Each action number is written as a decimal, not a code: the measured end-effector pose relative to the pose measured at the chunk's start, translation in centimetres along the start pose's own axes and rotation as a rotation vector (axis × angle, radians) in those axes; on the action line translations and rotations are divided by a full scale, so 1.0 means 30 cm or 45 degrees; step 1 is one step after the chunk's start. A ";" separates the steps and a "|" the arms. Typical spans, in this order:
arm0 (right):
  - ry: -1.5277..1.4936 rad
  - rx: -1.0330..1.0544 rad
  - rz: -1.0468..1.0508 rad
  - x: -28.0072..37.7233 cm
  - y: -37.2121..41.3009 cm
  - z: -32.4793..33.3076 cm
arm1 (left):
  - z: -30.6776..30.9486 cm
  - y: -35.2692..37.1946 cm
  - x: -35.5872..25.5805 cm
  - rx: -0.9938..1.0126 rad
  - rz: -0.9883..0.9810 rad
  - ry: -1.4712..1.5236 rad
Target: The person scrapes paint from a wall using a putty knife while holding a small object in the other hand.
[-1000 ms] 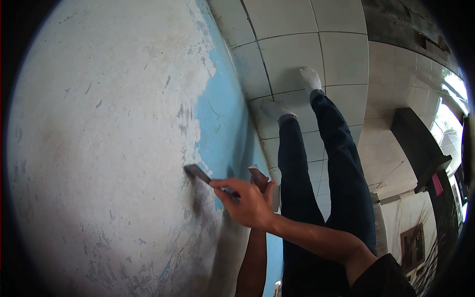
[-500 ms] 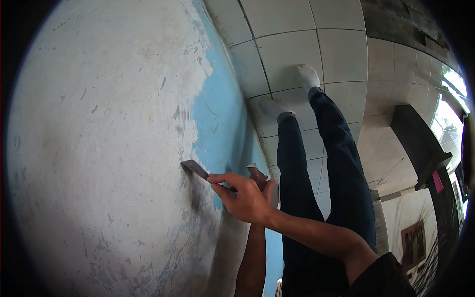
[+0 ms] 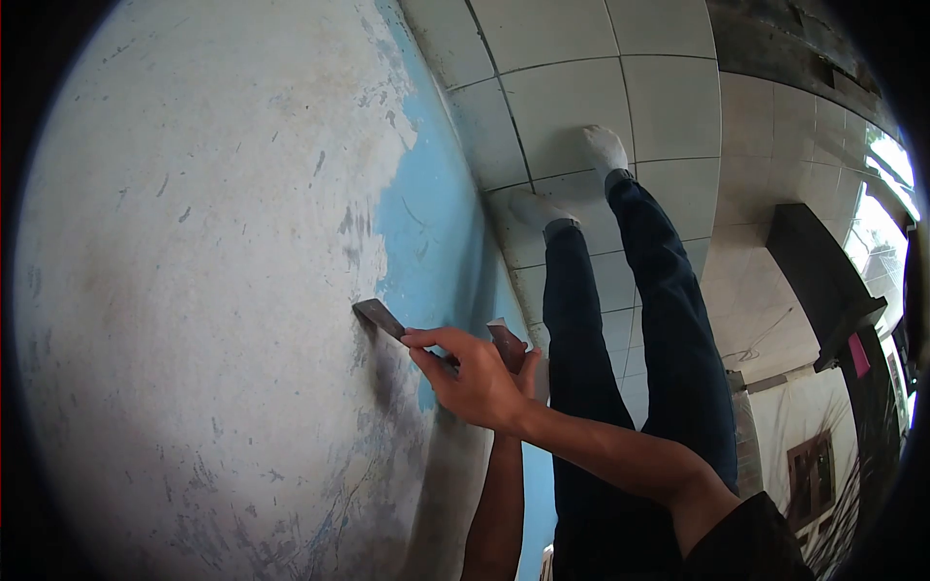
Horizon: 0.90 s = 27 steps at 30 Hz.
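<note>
My right hand (image 3: pixel 475 382) reaches across from the right and pinches a flat grey scraper blade (image 3: pixel 380 318) between thumb and fingers. The blade's far end touches the wall (image 3: pixel 223 290), close to the ragged border between the whitish scuffed surface and the light blue paint (image 3: pixel 426 223). Behind the right hand, my left hand (image 3: pixel 529 372) is partly hidden, its forearm rising from the bottom. Its fingers are closed round a brown flat piece (image 3: pixel 505 341) with a pale edge, whose kind I cannot make out.
My legs in dark jeans (image 3: pixel 668 290) stretch over the pale tiled floor (image 3: pixel 572 107), which meets the wall's blue strip. To the right are a dark curved frame (image 3: pixel 823 281) with a pink item (image 3: pixel 858 355) and a brown vent-like panel (image 3: pixel 811 476).
My right hand and the blade have shifted slightly up and left along the wall. The left hand and legs look nearly unmoved.
</note>
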State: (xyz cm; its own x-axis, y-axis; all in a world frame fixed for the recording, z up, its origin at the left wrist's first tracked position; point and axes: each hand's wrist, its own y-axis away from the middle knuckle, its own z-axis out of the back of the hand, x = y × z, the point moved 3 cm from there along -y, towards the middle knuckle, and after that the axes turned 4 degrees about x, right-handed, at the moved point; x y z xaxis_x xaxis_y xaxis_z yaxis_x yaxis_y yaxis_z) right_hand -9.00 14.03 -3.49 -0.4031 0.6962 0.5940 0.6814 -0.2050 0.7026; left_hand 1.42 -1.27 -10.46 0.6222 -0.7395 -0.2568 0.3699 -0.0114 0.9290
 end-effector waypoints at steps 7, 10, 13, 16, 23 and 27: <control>0.021 0.051 -0.070 0.002 -0.009 0.015 | 0.010 0.000 -0.019 0.005 0.077 0.072; 0.069 0.018 0.037 0.013 0.012 -0.002 | 0.014 -0.012 0.010 -0.011 0.089 0.125; 0.040 0.050 0.036 0.021 0.049 -0.006 | 0.011 -0.016 -0.027 0.026 0.112 0.062; 0.032 0.045 -0.075 0.002 -0.023 0.012 | 0.023 0.012 -0.063 0.010 0.113 0.050; 0.070 0.034 -0.037 0.008 0.006 0.006 | 0.023 0.010 -0.035 -0.021 0.055 0.056; 0.058 0.017 0.016 0.013 0.031 -0.013 | 0.037 -0.035 0.025 -0.011 0.004 0.153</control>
State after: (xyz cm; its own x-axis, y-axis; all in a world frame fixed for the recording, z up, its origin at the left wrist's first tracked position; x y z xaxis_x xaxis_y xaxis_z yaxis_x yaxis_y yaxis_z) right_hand -8.78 13.84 -2.45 -0.4214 0.6617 0.6202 0.6945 -0.2043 0.6899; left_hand 0.72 -2.56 -11.34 0.7013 -0.6537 -0.2844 0.3732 -0.0032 0.9278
